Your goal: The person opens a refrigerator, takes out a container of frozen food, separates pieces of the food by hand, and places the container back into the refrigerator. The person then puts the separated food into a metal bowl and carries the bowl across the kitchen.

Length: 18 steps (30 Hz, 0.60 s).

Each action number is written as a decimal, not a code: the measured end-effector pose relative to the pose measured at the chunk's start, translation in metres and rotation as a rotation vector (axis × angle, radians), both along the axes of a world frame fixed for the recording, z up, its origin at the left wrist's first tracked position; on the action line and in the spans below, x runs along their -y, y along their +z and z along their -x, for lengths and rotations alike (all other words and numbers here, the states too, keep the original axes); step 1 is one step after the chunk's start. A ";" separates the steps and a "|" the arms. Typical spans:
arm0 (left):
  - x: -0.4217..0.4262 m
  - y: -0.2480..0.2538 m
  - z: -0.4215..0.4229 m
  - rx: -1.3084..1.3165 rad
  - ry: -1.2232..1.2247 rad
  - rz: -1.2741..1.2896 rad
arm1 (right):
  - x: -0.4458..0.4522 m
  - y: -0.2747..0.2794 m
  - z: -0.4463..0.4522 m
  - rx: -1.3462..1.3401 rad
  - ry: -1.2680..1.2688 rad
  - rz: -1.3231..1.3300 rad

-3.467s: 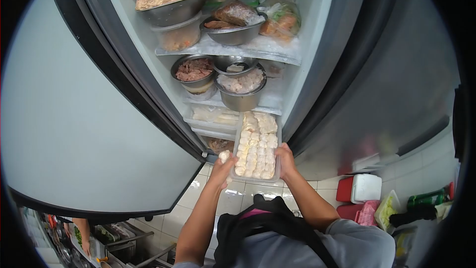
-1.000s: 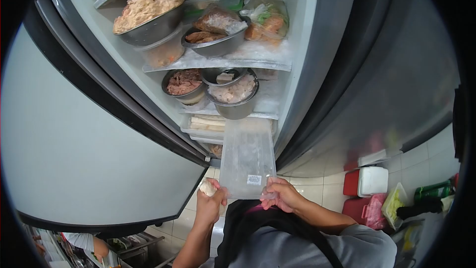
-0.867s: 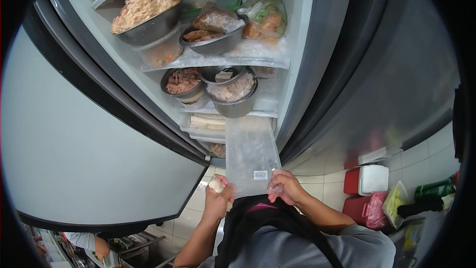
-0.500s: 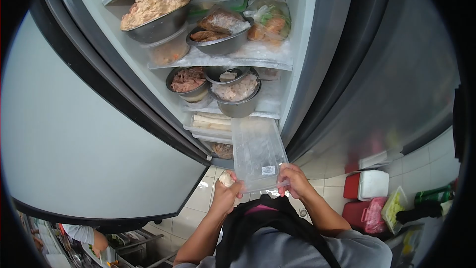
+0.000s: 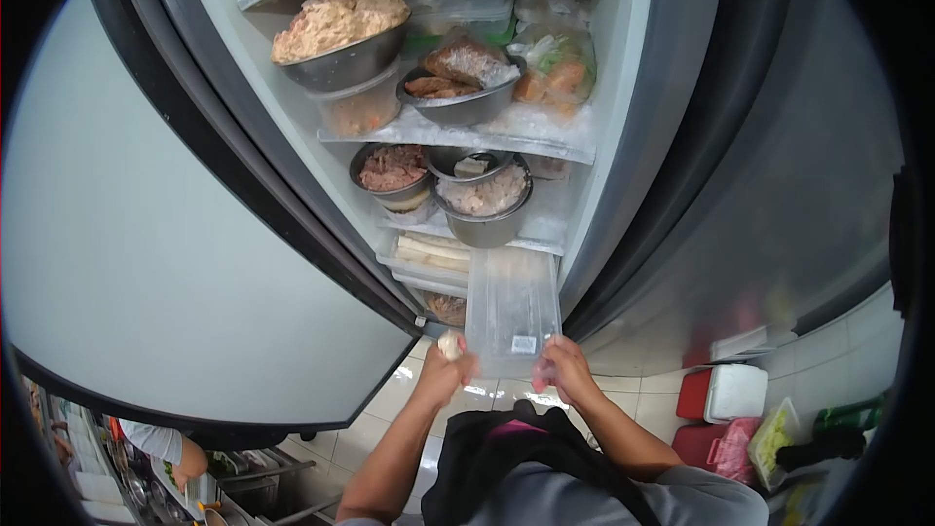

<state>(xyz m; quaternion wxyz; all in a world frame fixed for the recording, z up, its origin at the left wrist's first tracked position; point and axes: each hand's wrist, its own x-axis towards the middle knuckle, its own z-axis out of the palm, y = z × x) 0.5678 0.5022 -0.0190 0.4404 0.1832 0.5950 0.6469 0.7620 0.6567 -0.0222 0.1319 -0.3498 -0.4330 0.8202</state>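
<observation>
The clear container [image 5: 511, 312] has its far end at the open fridge [image 5: 620, 78], its near end outside it. Holding its 2 near corners probably keeps it steady. The left hand [image 5: 444, 371] closes fingers around a white lump [image 5: 449, 345], perhaps leaving less grip; the right hand [image 5: 563, 367] seems clamped on the container. Both forearms [image 5: 394, 443] reach toward the fridge.

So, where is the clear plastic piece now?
Head view, right of centre: the clear plastic piece is below the steel pot, its near end between left hand and right hand.
</observation>
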 end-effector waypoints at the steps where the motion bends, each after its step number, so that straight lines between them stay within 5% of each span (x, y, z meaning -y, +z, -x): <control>1: -0.007 -0.015 0.010 -0.014 0.000 0.021 | -0.002 -0.015 0.009 -0.030 -0.051 -0.009; 13: -0.035 -0.034 0.087 -0.264 -0.185 0.166 | 0.008 -0.051 0.053 -0.167 -0.230 -0.017; 18: -0.005 -0.023 0.090 -0.270 -0.106 0.180 | 0.021 -0.029 0.055 -0.013 0.072 0.026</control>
